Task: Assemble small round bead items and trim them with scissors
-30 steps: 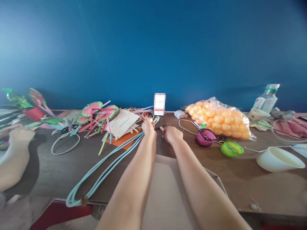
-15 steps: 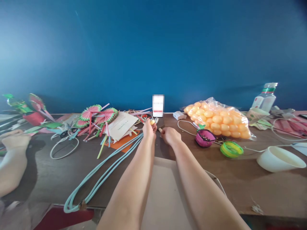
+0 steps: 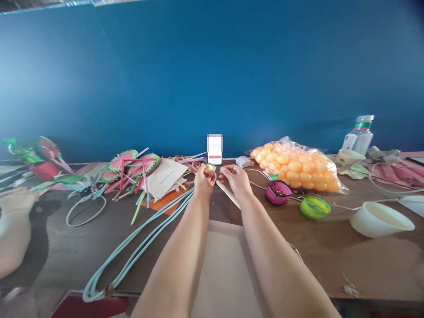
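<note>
My left hand (image 3: 203, 182) is closed round a small round gold-coloured object (image 3: 209, 168), which shows above its fingertips; its exact kind is too small to tell. Close by on the right, my right hand (image 3: 236, 179) has its thumb and fingertips pinched together, and anything between them is too small to make out. A pale, flat strip (image 3: 228, 194) lies on the table under the right hand and wrist. Behind both hands a phone (image 3: 215, 152) stands upright against the blue wall, with part of its screen blurred out.
Pale blue tubing (image 3: 142, 238), paper fans (image 3: 144, 165) and white paper (image 3: 164, 176) are on the left. To the right lie a bag of orange balls (image 3: 298, 165), a purple pouch (image 3: 278, 192), green rings (image 3: 314, 206) and a white cup (image 3: 380, 221). Another person's arm (image 3: 15, 229) rests far left.
My right hand has lifted from the table, its fingertips rising, and the pale strip now shows beneath it. The left hand still holds the gold-coloured object. The view has shifted slightly.
</note>
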`<action>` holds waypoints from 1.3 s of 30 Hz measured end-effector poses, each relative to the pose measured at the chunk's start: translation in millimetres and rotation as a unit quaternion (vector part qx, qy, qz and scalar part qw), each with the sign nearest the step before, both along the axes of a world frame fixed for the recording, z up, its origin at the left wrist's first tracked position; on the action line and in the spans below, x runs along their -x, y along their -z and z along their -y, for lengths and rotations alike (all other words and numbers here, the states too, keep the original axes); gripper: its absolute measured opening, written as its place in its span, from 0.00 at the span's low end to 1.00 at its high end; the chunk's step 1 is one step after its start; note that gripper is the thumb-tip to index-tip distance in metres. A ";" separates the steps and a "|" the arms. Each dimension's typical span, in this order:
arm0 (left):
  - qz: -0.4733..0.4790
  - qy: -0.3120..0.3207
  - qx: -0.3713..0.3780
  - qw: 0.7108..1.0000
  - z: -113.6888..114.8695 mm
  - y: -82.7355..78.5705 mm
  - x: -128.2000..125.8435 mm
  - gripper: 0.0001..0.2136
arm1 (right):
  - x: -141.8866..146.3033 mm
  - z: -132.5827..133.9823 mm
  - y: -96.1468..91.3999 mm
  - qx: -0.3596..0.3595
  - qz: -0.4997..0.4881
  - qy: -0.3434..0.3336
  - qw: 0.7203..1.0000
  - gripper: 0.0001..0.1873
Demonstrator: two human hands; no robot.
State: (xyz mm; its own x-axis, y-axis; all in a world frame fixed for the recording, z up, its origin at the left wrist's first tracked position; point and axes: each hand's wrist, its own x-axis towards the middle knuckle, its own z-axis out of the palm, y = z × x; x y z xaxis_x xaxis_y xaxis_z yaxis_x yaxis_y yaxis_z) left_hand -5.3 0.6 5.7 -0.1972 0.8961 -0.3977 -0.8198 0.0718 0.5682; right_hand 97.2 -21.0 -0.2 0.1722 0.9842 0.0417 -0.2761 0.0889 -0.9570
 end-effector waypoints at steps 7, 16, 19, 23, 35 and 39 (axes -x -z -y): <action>0.000 0.030 -0.068 0.997 2.3 2.1 -2.5 0.07 | -5.1 5.2 -8.6 0.031 -0.142 -0.045 0.988 0.14; -0.004 0.061 -0.097 0.993 1.8 6.1 -2.8 0.07 | -7.7 5.3 -11.1 0.024 -0.231 -0.062 0.971 0.11; -0.008 0.061 -0.088 0.994 2.1 5.3 -3.4 0.07 | -6.4 4.8 -11.0 0.036 -0.218 -0.057 0.974 0.13; -0.012 0.057 -0.079 0.995 1.8 5.0 -3.6 0.06 | -4.4 5.2 -12.6 0.057 -0.210 -0.041 0.975 0.13; -0.026 0.083 -0.096 0.992 1.7 4.4 -4.6 0.05 | -6.5 1.7 -2.5 0.045 -0.201 -0.122 0.971 0.08; -0.041 0.099 -0.111 0.988 3.4 4.7 -6.1 0.07 | -6.9 0.6 -0.4 0.052 -0.198 -0.118 0.972 0.08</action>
State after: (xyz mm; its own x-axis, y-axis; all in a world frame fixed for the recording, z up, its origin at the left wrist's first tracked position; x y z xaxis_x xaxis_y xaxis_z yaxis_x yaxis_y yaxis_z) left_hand 0.8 -2.8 1.1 -0.0321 0.9837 -0.1768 -0.7523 0.0927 0.6523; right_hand 104.1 -21.6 0.2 -0.0766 0.9936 -0.0833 -0.6248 -0.1130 -0.7726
